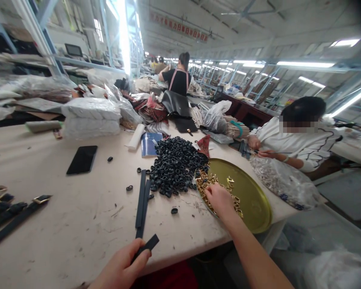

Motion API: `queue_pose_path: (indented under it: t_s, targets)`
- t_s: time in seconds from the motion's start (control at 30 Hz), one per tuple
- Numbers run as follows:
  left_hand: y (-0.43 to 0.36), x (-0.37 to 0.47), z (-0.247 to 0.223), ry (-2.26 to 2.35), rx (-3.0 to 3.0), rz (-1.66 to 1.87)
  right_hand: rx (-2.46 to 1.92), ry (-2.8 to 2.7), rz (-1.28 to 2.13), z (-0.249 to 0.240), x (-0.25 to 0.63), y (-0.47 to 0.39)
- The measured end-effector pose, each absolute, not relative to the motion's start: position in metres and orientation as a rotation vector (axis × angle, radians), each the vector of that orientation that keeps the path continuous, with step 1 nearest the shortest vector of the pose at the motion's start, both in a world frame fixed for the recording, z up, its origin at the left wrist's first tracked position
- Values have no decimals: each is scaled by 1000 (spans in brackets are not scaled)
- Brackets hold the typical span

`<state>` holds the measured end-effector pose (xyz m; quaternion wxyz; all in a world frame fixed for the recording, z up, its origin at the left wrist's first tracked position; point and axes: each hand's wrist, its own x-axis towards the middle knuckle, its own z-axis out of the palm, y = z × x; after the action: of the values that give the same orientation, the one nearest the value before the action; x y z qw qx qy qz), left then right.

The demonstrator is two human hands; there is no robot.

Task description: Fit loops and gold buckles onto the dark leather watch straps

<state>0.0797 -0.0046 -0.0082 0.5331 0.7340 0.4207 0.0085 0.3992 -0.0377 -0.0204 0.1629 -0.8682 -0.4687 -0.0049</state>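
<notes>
My left hand (123, 260) is closed around a dark strap (152, 242) at the front edge of the table, with the strap's end sticking out past the thumb. More dark straps (141, 200) lie just beyond it. Over the round gold tray (260, 204), my right hand (222, 201) has its fingers pinched together among small gold buckles (204, 180). Whether a buckle is between those fingertips is hidden. Left of the tray is a heap of small dark strap loops (176, 166), and a few stray loops lie around it.
Straps with gold buckles (21, 210) lie at the far left. A black phone (82, 159), a blue booklet (150, 144) and a plastic-wrapped stack (90, 118) rest on the table (87, 224). A co-worker (295, 140) sits at right behind a clear bag (285, 182); another person (179, 76) stands farther back.
</notes>
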Motion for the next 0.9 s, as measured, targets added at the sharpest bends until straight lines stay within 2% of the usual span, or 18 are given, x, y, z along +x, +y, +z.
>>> queue_pose_path:
  t_s: [0.17, 0.33, 0.43, 0.53, 0.6, 0.73, 0.9]
  targets:
    - [-15, 73, 1, 1001, 1785, 6, -2476, -1350, 6, -26, 396, -30]
    - [-21, 68, 16, 1000, 1813, 87, -2270, -1397, 118, -4, 371, -55]
    - [-24, 73, 28, 975, 1813, 238, -1983, -1336, 421, 8, 327, -75]
    - [-29, 78, 35, 945, 1681, 357, -1475, -985, 927, 11, 267, -90]
    - [-34, 77, 35, 946, 1562, 428, -1259, -774, 1120, 11, 230, -97]
    - [-44, 63, 28, 968, 1437, 573, -1217, -673, 1248, 7, 185, -106]
    - [-48, 51, 20, 1023, 1352, 590, -1288, -708, 1315, 5, 175, -110]
